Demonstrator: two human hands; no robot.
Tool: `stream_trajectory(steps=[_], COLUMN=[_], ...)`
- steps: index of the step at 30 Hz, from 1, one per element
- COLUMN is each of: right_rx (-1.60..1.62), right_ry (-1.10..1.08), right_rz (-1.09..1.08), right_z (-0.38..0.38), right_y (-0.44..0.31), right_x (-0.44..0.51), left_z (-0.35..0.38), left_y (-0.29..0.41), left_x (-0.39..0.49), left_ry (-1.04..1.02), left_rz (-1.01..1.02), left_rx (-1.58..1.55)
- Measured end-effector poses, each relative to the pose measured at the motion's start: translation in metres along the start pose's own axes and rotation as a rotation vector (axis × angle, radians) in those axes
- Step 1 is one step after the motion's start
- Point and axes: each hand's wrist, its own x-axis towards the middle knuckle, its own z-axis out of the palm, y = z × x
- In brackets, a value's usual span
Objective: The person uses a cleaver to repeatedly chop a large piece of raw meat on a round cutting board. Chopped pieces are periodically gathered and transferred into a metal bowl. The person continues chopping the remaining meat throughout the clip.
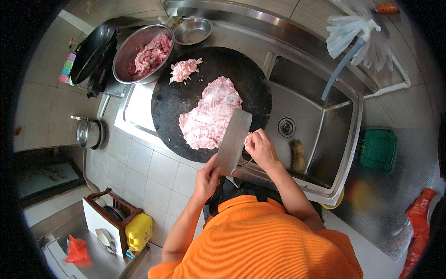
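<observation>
My left hand (207, 178) grips a broad steel cleaver (234, 141) at the near end of its blade; the handle does not show. The blade slants over the near right edge of a round black chopping block (167, 115). Beside it my right hand (262, 148) is closed, with a small pinkish bit of meat (247, 139) at its fingertips. A wide, flat slab of raw meat (212, 113) lies on the block, partly behind the blade. Farther back on the block sits a small heap of pale trimmings (185, 69).
A steel bowl (120, 66) of raw meat stands at the block's back left, next to a smaller steel bowl (193, 31). A steel sink (299, 101) lies to the right, holding a brown brush (297, 155). A blue-grey hose (343, 66) hangs over it.
</observation>
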Motion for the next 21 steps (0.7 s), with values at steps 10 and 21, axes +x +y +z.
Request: stream_trajectory(steps=[10, 21], right_rx=[0.053, 0.096], right_ry=[-0.005, 0.005], right_rz=[-0.035, 0.120], right_z=[-0.004, -0.017], right_y=[0.007, -0.013], right_x=[-0.011, -0.015], left_z=[-0.029, -0.025], left_y=[-0.007, 0.011], left_x=[-0.055, -0.028], left_ry=[-0.060, 0.086], left_rz=[-0.067, -0.001], left_rx=[0.031, -0.010])
